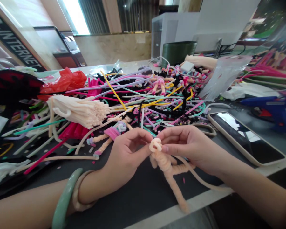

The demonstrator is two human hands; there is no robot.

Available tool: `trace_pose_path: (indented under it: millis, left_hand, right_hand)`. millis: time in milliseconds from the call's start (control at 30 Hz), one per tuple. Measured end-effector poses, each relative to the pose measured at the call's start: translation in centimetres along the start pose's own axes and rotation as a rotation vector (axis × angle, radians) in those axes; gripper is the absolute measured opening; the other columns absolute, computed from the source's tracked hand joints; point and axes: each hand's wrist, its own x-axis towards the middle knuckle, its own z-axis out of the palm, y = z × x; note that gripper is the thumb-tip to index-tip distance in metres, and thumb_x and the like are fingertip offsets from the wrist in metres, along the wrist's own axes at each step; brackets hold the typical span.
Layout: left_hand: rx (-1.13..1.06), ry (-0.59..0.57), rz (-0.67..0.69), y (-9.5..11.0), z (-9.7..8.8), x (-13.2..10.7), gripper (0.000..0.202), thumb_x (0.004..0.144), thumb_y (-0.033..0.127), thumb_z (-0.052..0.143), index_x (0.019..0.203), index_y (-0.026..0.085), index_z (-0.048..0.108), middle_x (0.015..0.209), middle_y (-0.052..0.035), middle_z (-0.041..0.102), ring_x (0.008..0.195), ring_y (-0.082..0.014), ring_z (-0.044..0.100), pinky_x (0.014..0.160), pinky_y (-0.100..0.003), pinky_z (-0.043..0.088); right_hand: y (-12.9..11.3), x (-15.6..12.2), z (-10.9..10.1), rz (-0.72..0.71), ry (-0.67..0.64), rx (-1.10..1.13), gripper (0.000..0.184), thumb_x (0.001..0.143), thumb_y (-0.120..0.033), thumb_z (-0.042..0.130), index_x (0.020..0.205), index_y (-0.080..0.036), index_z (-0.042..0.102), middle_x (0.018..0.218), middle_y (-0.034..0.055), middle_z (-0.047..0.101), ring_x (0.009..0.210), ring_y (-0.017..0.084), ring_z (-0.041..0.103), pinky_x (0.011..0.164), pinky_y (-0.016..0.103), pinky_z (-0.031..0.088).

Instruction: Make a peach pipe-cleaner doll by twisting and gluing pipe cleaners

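Between my two hands is a cream doll figure [165, 163] made of wound pipe cleaners, with a coiled loop at its top and limbs hanging down over the table's front edge. My left hand [126, 156] pinches the left side of the loop with thumb and forefinger. On the opposite side, the thumb and fingers of my right hand [188, 144] close on the same loop. A loose cream pipe cleaner [200, 179] trails from the figure under my right wrist. Just left of my left hand lies another doll [112, 133] in a pink and purple outfit.
A large heap of coloured pipe cleaners [143, 95] covers the table's middle. A cream bundle [78, 109] and a red plastic bag [66, 79] lie left. Right are a phone [245, 136], a blue glue gun [274, 108] and a clear plastic bag [225, 76].
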Motion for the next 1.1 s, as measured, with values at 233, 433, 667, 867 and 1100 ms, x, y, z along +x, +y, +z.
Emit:
trace_pose_path:
  millis: [233,433,667,867,1100]
  left_hand:
    - [0.074,0.033,0.033,-0.02,-0.04,0.07,0.005,0.079,0.015,0.071,0.080,0.018,0.067,0.077,0.0026,0.066,0.072,-0.0085,0.061,0.069,-0.017,0.050]
    - [0.117,0.014,0.093,-0.01,-0.21,0.07,0.006,0.080,0.015,0.070,0.079,0.020,0.066,0.079,0.0013,0.064,0.076,-0.0111,0.058,0.072,-0.022,0.046]
    - [0.084,-0.019,0.140,-0.39,-0.27,0.17,0.007,0.080,0.014,0.069,0.081,0.020,0.066,0.082,0.0000,0.061,0.080,-0.0128,0.056,0.074,-0.024,0.044]
    - [0.068,-0.039,0.160,-0.41,-0.19,0.13,0.009,0.080,0.012,0.069,0.082,0.020,0.065,0.083,0.0001,0.059,0.082,-0.0126,0.055,0.077,-0.024,0.044]
    - [0.061,-0.022,0.082,-0.24,-0.13,0.17,0.005,0.081,0.017,0.069,0.080,0.019,0.065,0.082,0.0000,0.063,0.080,-0.0120,0.058,0.073,-0.021,0.046]
  right_hand:
    - [-0.13,-0.09,0.07,0.049,-0.075,0.020,0.024,0.077,-0.026,0.075,0.099,-0.016,0.069,0.083,0.0049,0.075,0.077,0.015,0.068,0.070,0.025,0.050]
    - [0.04,-0.18,-0.15,0.070,-0.088,-0.033,0.019,0.078,-0.028,0.073,0.093,-0.017,0.071,0.081,0.0018,0.072,0.073,0.012,0.064,0.066,0.023,0.047]
    - [0.36,-0.11,-0.56,0.099,-0.135,0.016,0.022,0.080,-0.027,0.072,0.100,-0.018,0.071,0.082,0.0011,0.072,0.069,0.009,0.062,0.064,0.020,0.045]
    - [0.36,-0.10,-0.46,0.092,-0.143,0.001,0.022,0.078,-0.029,0.074,0.098,-0.019,0.072,0.084,0.0018,0.073,0.072,0.012,0.065,0.068,0.023,0.047]
    - [0.31,-0.05,-0.12,0.021,-0.036,-0.133,0.019,0.072,-0.028,0.077,0.085,-0.017,0.069,0.074,-0.0005,0.067,0.067,0.012,0.060,0.059,0.022,0.044]
